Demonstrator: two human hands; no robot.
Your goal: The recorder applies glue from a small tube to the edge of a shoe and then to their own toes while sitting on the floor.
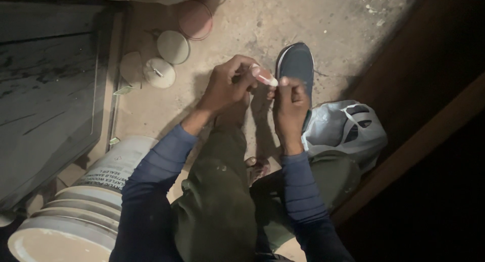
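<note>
Small pink-and-white tube (264, 75) held mid-scene above the concrete floor (328, 24), left hand (227, 85) fingers pinched closed around it. Right hand (289, 104) fingertips closed on the tube's white tip. Dark shoe (298, 62) just beyond, plastic bag (348, 128) right, white bucket (86, 201) near left.

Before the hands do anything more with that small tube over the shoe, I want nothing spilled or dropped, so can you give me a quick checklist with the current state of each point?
1. Left hand grips the small tube: ok, fingers closed round it.
2. Right hand at the tube's tip: ok, fingertips touch it.
3. Tube cap on or off: cannot tell, too small and dim.
4. Dark shoe within reach: ok, it lies on the floor right behind the hands.
5. Plastic bag out of the way: ok, it lies beside the right wrist.
6. Lighting: not ok, the scene is dim.
</note>
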